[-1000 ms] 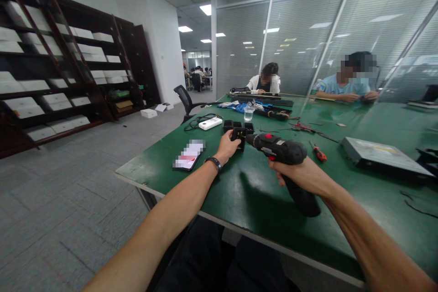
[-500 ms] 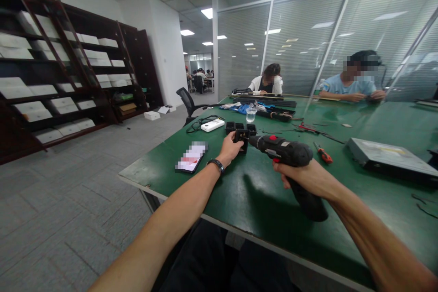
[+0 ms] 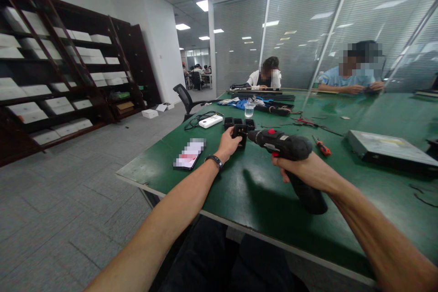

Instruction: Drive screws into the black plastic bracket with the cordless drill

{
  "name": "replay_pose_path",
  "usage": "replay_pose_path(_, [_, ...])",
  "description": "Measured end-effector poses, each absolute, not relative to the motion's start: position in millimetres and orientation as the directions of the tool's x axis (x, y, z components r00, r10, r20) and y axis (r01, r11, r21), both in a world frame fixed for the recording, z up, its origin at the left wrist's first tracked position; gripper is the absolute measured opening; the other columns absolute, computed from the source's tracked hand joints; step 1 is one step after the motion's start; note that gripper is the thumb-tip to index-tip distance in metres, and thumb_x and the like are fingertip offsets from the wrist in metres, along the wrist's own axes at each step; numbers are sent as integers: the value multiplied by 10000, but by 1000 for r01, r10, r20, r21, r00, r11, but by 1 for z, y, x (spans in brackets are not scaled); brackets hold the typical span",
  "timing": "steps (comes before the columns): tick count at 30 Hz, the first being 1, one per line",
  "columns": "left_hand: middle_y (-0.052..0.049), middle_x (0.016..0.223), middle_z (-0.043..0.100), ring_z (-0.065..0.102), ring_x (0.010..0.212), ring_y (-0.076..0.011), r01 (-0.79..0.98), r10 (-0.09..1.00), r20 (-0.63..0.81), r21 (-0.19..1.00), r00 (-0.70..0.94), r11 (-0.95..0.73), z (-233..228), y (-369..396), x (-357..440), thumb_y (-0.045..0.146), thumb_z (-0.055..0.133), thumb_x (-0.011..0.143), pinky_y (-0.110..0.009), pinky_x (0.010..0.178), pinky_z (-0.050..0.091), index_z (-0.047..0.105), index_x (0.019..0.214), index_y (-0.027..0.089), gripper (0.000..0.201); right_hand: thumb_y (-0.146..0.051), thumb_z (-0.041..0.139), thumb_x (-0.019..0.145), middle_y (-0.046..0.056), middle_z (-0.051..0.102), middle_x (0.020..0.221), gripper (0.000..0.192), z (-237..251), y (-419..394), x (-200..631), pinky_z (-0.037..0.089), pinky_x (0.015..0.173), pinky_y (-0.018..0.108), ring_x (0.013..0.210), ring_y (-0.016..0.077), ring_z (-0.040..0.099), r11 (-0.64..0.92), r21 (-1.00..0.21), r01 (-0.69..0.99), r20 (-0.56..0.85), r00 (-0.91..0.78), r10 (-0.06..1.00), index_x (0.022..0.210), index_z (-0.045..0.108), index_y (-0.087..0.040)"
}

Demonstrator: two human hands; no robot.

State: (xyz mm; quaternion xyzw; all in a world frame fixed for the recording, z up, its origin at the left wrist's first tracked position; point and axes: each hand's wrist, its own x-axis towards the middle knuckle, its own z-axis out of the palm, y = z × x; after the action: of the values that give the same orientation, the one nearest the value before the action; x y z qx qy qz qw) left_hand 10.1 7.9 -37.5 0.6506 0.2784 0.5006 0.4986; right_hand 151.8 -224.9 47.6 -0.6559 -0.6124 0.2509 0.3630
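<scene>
Head view showed a green-topped table with a pale edge, its near left corner jutting toward the grey floor and its front edge running under both forearms. Near that corner lay a dark-framed phone with a lit screen, well inside the edge. The left hand pinched a small black rectangular block, thumb across its face, the other fingers partly hidden; whether the block touched the table could not be told. The right hand was wrapped around the handle of a black-and-red pistol-shaped power drill, whose nose pointed left at the block; contact at the tip was too small to judge. Behind the block, a row of black open-topped square trays limited room on the far side, while green surface stretched toward the front edge. Right of the drill lay an orange-and-black screwdriver, then a flat silver metal box. Compared with half a second earlier, the view had tipped slightly downward and both grips were unchanged.
</scene>
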Motion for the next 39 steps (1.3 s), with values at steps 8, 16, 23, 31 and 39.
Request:
replay_pose_path(8, [-136,1253,758,709,1165,-245,-152,864,352,936,361,-318,-37,8,10,31,678,805,-382,1028,574,688,1184,140,394,-405,651,909,37,684,573,361,45,-228,155,438,585,313,551,172,580,26,-787,617,123,115,986,611,636,-202])
replay_pose_path(16, [-121,1272,751,708,1153,-238,-162,870,340,940,357,-301,-35,6,9,22,678,799,-385,1026,585,690,1185,153,408,-412,649,940,34,683,584,396,42,-231,156,454,581,306,546,168,590,33,-789,613,130,115,985,603,624,-205])
replay_pose_path(23, [-113,1238,762,701,1184,-236,-185,868,335,941,366,-285,-39,10,10,26,692,792,-412,1088,554,699,1141,157,372,-408,670,928,28,674,573,376,42,-233,157,458,553,310,525,173,589,52,-792,608,144,104,984,613,617,-210])
replay_pose_path(31, [-104,1228,769,702,1188,-235,-190,866,324,944,382,-270,-40,10,12,21,679,796,-423,1099,551,701,1153,169,387,-390,675,920,25,676,576,358,42,-233,154,465,538,301,521,176,603,56,-791,610,151,105,983,615,608,-215])
replay_pose_path(39, [-128,1261,753,707,1151,-247,-169,846,350,937,402,-307,-37,6,12,35,671,801,-384,998,602,690,1179,147,394,-360,668,923,15,673,570,344,41,-232,158,479,550,312,523,176,607,73,-760,646,177,98,979,614,622,-214])
